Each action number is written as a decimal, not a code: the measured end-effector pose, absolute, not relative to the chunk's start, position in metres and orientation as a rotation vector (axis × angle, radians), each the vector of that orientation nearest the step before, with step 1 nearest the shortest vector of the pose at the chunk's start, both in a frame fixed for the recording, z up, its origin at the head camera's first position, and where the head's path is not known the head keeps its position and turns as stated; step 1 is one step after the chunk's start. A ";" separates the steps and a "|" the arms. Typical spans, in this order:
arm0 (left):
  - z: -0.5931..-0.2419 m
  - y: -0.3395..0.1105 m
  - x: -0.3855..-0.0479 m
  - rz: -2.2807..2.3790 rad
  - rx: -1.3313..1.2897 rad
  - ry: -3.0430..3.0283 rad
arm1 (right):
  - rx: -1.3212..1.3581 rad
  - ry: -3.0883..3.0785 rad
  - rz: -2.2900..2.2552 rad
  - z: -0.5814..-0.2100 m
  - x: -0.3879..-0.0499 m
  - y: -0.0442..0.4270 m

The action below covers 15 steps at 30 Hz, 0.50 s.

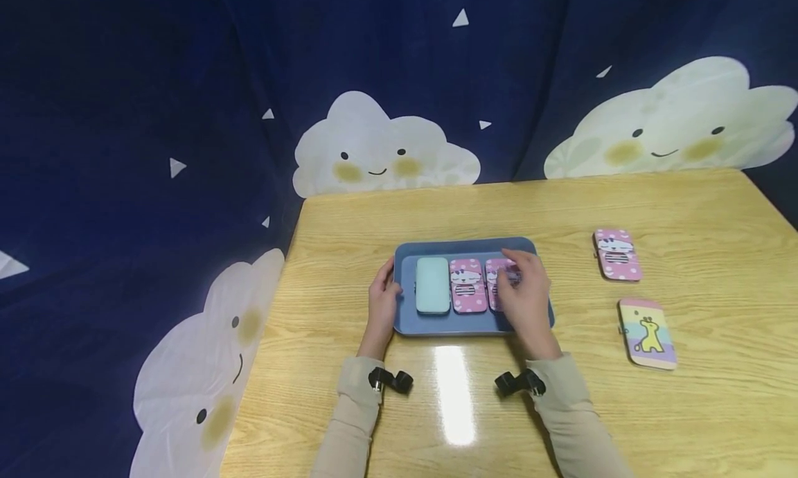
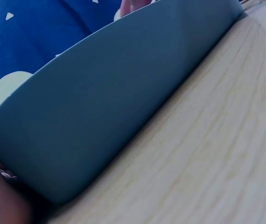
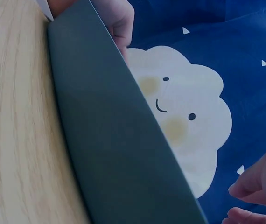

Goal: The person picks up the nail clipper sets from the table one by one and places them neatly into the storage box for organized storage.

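My left hand [image 1: 382, 305] grips the left wall of a blue tray [image 1: 474, 324], its thumb over the rim. In the left wrist view the tray's side [image 2: 91, 98] fills much of the picture. Inside the tray lie a mint tin [image 1: 433, 285], a pink cat tin [image 1: 467, 294] and a second pink cat tin [image 1: 493, 299] at the right. Over that second pink tin is my right hand [image 1: 528, 301], partly hiding it. In the right wrist view the right hand's thumb and finger [image 3: 259, 186] are parted beyond the tray wall [image 3: 109, 116], with nothing visible between them.
To the right of the tray, another pink cat tin [image 1: 617, 255] lies on the wooden table [image 1: 723, 256], with a striped giraffe tin [image 1: 648, 334] nearer the front. A dark blue curtain [image 1: 399, 41] with cloud shapes hangs behind and at the left.
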<state>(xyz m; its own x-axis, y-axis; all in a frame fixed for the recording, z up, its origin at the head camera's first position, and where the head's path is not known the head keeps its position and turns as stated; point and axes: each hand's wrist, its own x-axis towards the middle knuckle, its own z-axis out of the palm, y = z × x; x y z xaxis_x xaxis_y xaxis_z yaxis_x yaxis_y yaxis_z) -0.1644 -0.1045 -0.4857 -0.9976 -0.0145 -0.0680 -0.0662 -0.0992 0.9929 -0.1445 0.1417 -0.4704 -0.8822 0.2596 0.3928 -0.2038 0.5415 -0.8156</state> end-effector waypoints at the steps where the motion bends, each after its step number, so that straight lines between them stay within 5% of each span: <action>1: -0.486 -0.104 -0.164 2.305 -0.093 2.085 | -0.049 -2.307 1.312 -0.470 -0.144 0.144; 15: -0.483 -0.103 -0.163 2.299 -0.107 2.093 | -0.158 -2.297 1.260 -0.466 -0.136 0.170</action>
